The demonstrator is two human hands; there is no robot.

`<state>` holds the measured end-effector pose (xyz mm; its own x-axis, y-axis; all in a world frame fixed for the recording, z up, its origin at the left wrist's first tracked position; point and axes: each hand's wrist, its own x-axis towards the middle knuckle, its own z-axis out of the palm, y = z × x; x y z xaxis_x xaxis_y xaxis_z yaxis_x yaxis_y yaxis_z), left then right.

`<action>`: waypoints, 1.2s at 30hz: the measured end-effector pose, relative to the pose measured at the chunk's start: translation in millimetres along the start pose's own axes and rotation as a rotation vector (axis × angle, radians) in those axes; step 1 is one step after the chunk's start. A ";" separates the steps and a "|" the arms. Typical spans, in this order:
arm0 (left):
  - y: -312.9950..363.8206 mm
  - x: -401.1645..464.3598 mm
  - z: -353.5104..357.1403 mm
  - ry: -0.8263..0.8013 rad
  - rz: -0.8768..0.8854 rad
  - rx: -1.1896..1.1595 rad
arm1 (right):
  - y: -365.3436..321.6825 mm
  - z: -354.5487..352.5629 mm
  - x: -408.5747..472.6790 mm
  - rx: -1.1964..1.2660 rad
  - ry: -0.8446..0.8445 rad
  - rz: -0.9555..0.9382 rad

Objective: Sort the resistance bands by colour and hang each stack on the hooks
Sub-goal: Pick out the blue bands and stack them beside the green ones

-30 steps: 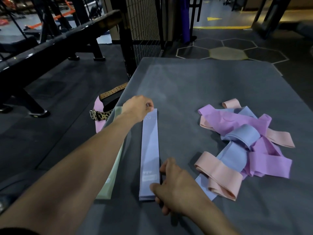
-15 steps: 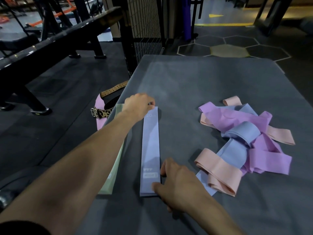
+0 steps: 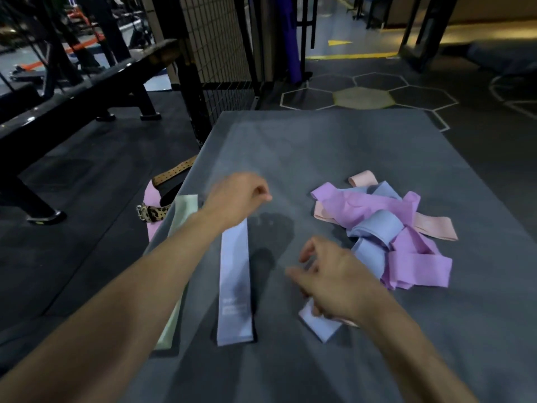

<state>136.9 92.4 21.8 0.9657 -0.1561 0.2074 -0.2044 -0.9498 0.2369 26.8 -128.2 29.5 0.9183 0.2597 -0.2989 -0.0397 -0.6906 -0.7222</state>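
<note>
Blue band [image 3: 234,282] lies flat on counter [image 3: 334,146], long axis running away from the viewer, printed end nearest. Green band [image 3: 182,225] just beside it, left. Left hand [image 3: 236,199] above its far end, fingers loosely curled, empty. Right hand [image 3: 331,279] relaxed, empty, near pile [image 3: 386,228].

Risk: tangled loops may drag neighbours when one is pulled; blur hides fingertip contact.
</note>
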 end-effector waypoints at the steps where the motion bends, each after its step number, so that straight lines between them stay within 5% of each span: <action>1: 18.1 -4.4 2.5 -0.039 0.062 -0.078 | 5.3 -11.2 -0.8 0.005 0.058 -0.003; 6: 109.1 -17.0 22.1 -0.073 0.197 -0.234 | 32.2 -55.1 0.6 -0.031 0.279 0.040; 13: 164.4 -4.5 48.6 -0.043 0.306 0.019 | 40.2 -82.5 1.7 0.113 0.311 0.200; 22: 189.5 16.9 1.2 0.206 0.007 -0.537 | 39.0 -106.0 -12.3 0.692 0.597 0.003; 27: 187.4 12.5 -39.2 0.265 -0.117 -0.813 | 40.3 -111.4 -15.7 0.728 0.752 -0.078; 36: 156.3 -47.0 -84.8 0.248 -0.299 -1.086 | 22.6 -98.6 -24.5 0.518 0.269 -0.366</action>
<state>46.0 -25.7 129.5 0.9655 0.2079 0.1571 -0.1183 -0.1874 0.9751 42.2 -216.7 82.1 0.9716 0.1923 0.1381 0.1700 -0.1606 -0.9723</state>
